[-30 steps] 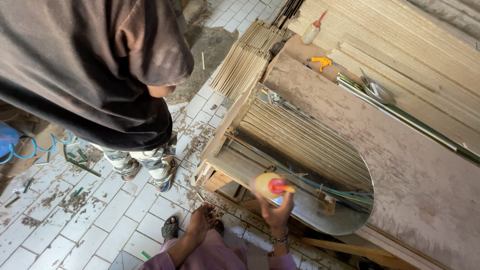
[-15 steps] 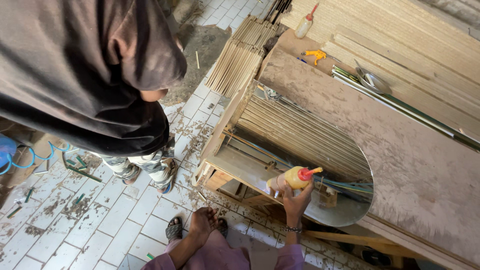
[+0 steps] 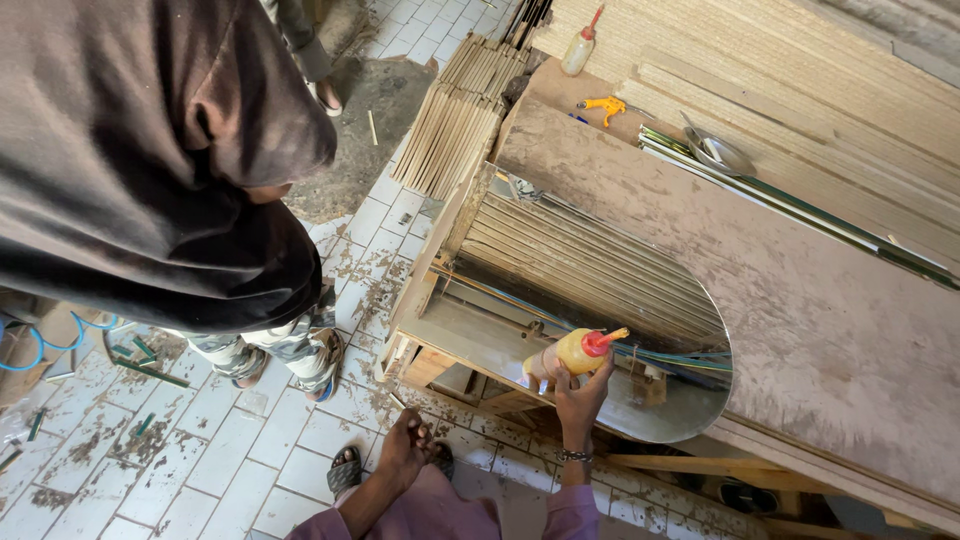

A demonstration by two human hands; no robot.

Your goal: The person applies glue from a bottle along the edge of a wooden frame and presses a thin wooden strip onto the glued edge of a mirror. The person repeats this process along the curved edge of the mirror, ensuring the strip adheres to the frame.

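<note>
Yellow plastic glue bottle with red nozzle now lies tipped sideways, clamped in the right hand; the left hand hangs loose, seemingly empty, fingers apart.

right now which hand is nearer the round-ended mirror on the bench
Right. The right hand, gripping a yellow glue bottle with a red nozzle, is over the mirror; the left hand hangs lower, beside it.

Glossy plastic glue bottle, shiny glass mirror, rough dusty wooden board.
</note>
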